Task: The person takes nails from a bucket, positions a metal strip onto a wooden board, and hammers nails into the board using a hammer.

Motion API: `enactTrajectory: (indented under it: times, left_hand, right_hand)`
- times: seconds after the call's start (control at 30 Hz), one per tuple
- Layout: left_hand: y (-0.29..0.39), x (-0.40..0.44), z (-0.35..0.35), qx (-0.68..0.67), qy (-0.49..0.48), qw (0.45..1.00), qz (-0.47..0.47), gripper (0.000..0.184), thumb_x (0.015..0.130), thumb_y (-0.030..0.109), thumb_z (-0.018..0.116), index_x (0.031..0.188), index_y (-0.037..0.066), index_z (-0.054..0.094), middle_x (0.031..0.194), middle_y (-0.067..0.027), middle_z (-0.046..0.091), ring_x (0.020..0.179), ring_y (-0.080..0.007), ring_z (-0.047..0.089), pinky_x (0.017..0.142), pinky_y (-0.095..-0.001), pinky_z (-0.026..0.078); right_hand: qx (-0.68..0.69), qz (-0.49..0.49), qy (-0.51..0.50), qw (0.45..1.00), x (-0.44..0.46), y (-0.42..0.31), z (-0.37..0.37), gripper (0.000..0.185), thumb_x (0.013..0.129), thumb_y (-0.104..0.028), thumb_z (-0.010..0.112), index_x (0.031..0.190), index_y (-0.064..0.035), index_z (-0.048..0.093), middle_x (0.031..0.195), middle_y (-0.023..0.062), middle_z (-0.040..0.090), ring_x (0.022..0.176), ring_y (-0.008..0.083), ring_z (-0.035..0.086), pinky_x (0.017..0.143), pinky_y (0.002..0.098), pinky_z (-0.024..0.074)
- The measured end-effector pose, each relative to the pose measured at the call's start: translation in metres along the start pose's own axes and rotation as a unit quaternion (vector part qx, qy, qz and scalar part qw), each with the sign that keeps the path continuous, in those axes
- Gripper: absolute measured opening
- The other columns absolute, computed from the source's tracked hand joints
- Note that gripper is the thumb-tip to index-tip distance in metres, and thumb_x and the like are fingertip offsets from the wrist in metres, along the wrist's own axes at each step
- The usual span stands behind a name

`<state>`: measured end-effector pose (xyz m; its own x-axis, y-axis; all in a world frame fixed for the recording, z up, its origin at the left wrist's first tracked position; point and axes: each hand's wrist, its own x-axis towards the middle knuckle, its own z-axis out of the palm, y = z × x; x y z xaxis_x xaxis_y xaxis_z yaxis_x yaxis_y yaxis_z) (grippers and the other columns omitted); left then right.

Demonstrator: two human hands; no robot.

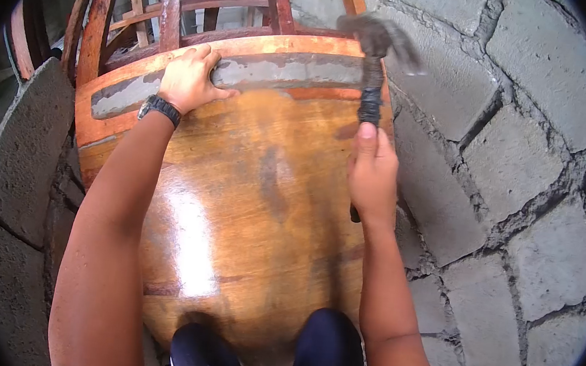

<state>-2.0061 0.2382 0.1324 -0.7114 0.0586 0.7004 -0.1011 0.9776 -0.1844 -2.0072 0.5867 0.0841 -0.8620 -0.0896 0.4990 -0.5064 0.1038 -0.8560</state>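
Note:
My right hand [372, 178] is wrapped round the dark, tape-bound handle of a claw hammer [371, 85]. The hammer stands raised over the right end of a varnished wooden panel [239, 157], its head slightly blurred. On the panel's curved far border runs a strip of grey filler-like material [282, 70] with a rough, patchy surface. My left hand [190, 81] rests on the left part of this strip, thumb stretched out to the right and fingers towards the far edge. A dark watch [161, 109] is on my left wrist.
Reddish wooden slats [172, 2] and rails rise behind the panel. A stone-block wall or paving [517, 127] lies to the right, and a rough grey slab [24, 157] stands at the left. My dark-clothed knees [326, 348] touch the near side.

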Motion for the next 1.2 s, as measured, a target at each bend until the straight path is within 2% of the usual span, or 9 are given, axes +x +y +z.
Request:
enactTrajectory:
  times: [0.2, 0.33, 0.63, 0.7, 0.87, 0.97, 1.03, 1.1, 1.2]
  left_hand:
    - [-0.001, -0.001, 0.001, -0.012, 0.016, 1.0, 0.004, 0.074, 0.065, 0.06, 0.084, 0.112, 0.005, 0.067, 0.107, -0.0096, 0.063, 0.107, -0.0302, 0.063, 0.089, -0.0431, 0.056]
    - [0.001, -0.001, -0.002, 0.005, -0.005, 1.0, -0.004, 0.075, 0.065, 0.061, 0.083, 0.113, 0.006, 0.067, 0.108, -0.0095, 0.063, 0.107, -0.0304, 0.063, 0.09, -0.0431, 0.055]
    - [0.0, -0.002, 0.002, -0.001, 0.015, 1.0, -0.004, 0.076, 0.064, 0.062, 0.083, 0.114, 0.007, 0.068, 0.104, -0.0088, 0.062, 0.105, -0.0297, 0.063, 0.088, -0.0426, 0.056]
    - [0.0, -0.002, 0.002, -0.003, 0.009, 1.0, -0.004, 0.076, 0.064, 0.062, 0.084, 0.114, 0.007, 0.068, 0.104, -0.0087, 0.062, 0.105, -0.0295, 0.063, 0.088, -0.0423, 0.056]
    - [0.002, -0.001, 0.0, -0.004, 0.009, 1.0, -0.006, 0.075, 0.064, 0.061, 0.084, 0.113, 0.006, 0.068, 0.104, -0.009, 0.062, 0.105, -0.0294, 0.063, 0.088, -0.0422, 0.056]
    - [0.0, -0.002, -0.001, -0.004, 0.017, 1.0, -0.004, 0.074, 0.064, 0.061, 0.084, 0.112, 0.006, 0.068, 0.104, -0.0094, 0.062, 0.105, -0.0296, 0.064, 0.088, -0.0422, 0.056]
    - [0.001, -0.004, 0.001, -0.004, 0.02, 1.0, 0.001, 0.074, 0.065, 0.06, 0.084, 0.112, 0.006, 0.068, 0.104, -0.0097, 0.062, 0.105, -0.0298, 0.064, 0.088, -0.0423, 0.056]
    - [0.001, -0.002, 0.0, -0.001, 0.009, 1.0, -0.001, 0.073, 0.065, 0.06, 0.084, 0.112, 0.006, 0.068, 0.104, -0.0102, 0.063, 0.104, -0.0306, 0.064, 0.088, -0.0428, 0.056]
    - [0.002, -0.003, -0.003, -0.004, 0.026, 1.0, 0.001, 0.073, 0.065, 0.06, 0.083, 0.111, 0.005, 0.068, 0.105, -0.0103, 0.063, 0.103, -0.0311, 0.064, 0.088, -0.0431, 0.056]
  right_hand:
    - [-0.072, 0.019, -0.016, 0.997, 0.002, 0.032, 0.012, 0.055, 0.104, -0.05, 0.054, 0.083, 0.0004, 0.056, 0.062, 0.0121, 0.051, 0.059, 0.0215, 0.05, 0.059, 0.0394, 0.042]
    - [-0.079, 0.0, -0.016, 0.997, 0.002, 0.038, 0.015, 0.055, 0.103, -0.05, 0.054, 0.083, 0.0009, 0.056, 0.062, 0.0118, 0.051, 0.059, 0.0218, 0.049, 0.059, 0.0395, 0.042]
    - [0.056, -0.002, -0.003, 0.998, -0.008, -0.005, 0.005, 0.044, 0.104, -0.043, 0.058, 0.085, -0.0029, 0.055, 0.063, 0.0004, 0.051, 0.058, 0.0081, 0.047, 0.052, 0.0288, 0.0378]
    - [0.153, -0.095, 0.035, 0.983, -0.012, -0.018, 0.005, 0.043, 0.105, -0.049, 0.052, 0.094, -0.0076, 0.052, 0.062, -0.0032, 0.046, 0.051, 0.0048, 0.045, 0.046, 0.022, 0.0357]
    - [0.159, -0.131, 0.053, 0.977, -0.016, -0.012, 0.005, 0.048, 0.104, -0.054, 0.048, 0.097, -0.0071, 0.052, 0.067, -0.0028, 0.048, 0.054, 0.0058, 0.047, 0.047, 0.022, 0.0366]
    - [0.04, -0.087, 0.047, 0.994, -0.008, 0.016, 0.008, 0.042, 0.103, -0.043, 0.058, 0.098, -0.0016, 0.06, 0.064, 0.0032, 0.053, 0.06, 0.0106, 0.055, 0.054, 0.0327, 0.0441]
    - [-0.192, -0.021, 0.002, 0.981, 0.007, 0.028, 0.012, 0.047, 0.102, -0.048, 0.057, 0.095, -0.0011, 0.061, 0.064, 0.0077, 0.053, 0.063, 0.0166, 0.057, 0.06, 0.0387, 0.0455]
    - [-0.193, 0.003, -0.017, 0.981, 0.01, 0.028, 0.007, 0.051, 0.101, -0.051, 0.056, 0.094, -0.0009, 0.061, 0.065, 0.0106, 0.052, 0.063, 0.0205, 0.057, 0.063, 0.0421, 0.0457]
    - [-0.124, 0.031, -0.034, 0.991, 0.006, 0.016, -0.003, 0.048, 0.102, -0.049, 0.056, 0.091, -0.0018, 0.06, 0.063, 0.0058, 0.052, 0.061, 0.0172, 0.055, 0.059, 0.0376, 0.0445]
